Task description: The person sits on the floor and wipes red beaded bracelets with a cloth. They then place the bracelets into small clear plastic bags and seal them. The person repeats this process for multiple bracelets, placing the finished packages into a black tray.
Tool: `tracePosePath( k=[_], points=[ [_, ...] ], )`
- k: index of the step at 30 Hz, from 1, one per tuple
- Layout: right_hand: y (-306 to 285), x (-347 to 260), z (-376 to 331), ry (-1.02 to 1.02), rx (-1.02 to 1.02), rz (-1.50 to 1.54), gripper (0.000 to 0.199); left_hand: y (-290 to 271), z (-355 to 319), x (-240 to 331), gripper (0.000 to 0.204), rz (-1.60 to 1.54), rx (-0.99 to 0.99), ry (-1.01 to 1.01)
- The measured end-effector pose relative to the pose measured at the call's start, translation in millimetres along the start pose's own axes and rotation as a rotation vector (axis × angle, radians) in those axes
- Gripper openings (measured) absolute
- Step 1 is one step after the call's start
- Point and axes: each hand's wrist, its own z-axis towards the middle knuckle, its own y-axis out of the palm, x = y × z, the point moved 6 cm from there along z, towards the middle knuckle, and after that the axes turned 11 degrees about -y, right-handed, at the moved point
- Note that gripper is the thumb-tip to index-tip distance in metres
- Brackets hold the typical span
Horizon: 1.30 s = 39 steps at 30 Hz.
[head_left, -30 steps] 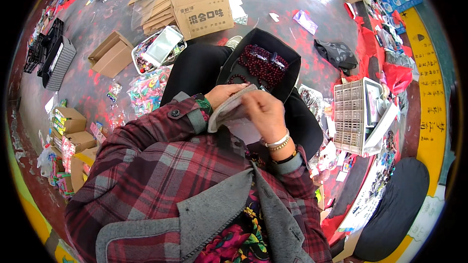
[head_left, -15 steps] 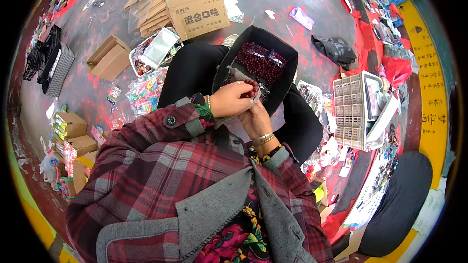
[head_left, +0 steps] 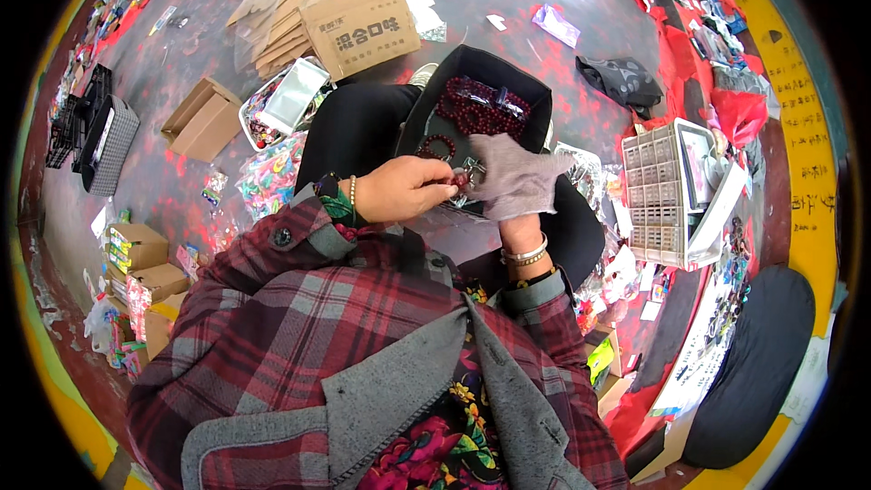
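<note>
Your left hand [head_left: 399, 191] had parted from your right within 0.5 s, and its fingertips pinched a round dark-red bead strand [head_left: 460, 179]. At 3 o'clock from it, a thin grey fabric cloth [head_left: 522, 177] now draped your right hand [head_left: 520, 234], hiding its grip, so the beads lay exposed, not wrapped. At 10 o'clock, a white plastic basket [head_left: 249, 131] held small mixed items [head_left: 258, 109]; at 12, a black rectangular fabric box [head_left: 494, 63] held bundled dark-red strands [head_left: 485, 109] and 1 separate beaded loop [head_left: 439, 136]; at 3, a pale slatted plastic crate [head_left: 651, 200] held jumbled flat items [head_left: 697, 161].
</note>
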Motion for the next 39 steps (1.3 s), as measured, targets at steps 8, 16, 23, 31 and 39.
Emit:
tracePosePath(
  k=[8, 16, 23, 31, 39],
  points=[
    [38.9, -34.7, -16.2, 0.197, 0.137, 1.406, 0.036, 27.7, -5.2, -21.7, 0.024, -0.509, -0.136, -0.175],
    [6.5, -37.3, -7.4, -0.066, 0.304, 0.727, 0.018, 21.8, -9.8, -18.9, 0.024, -0.375, 0.030, -0.102],
    [18.3, -31.1, -12.0, -0.010, 0.103, 0.313, 0.006, 31.4, -5.2, -31.1, 0.029, -0.542, -0.057, -0.144],
    [32.8, -17.1, -11.3, 0.137, 0.191, 0.960, 0.015, 25.1, -3.3, -36.6, 0.029, -0.826, -0.025, -0.195],
    [40.9, -7.0, -22.1, 0.215, 0.223, 1.028, 0.022, 38.0, -3.0, -33.1, 0.033, -0.852, -0.193, -0.206]
  ],
)
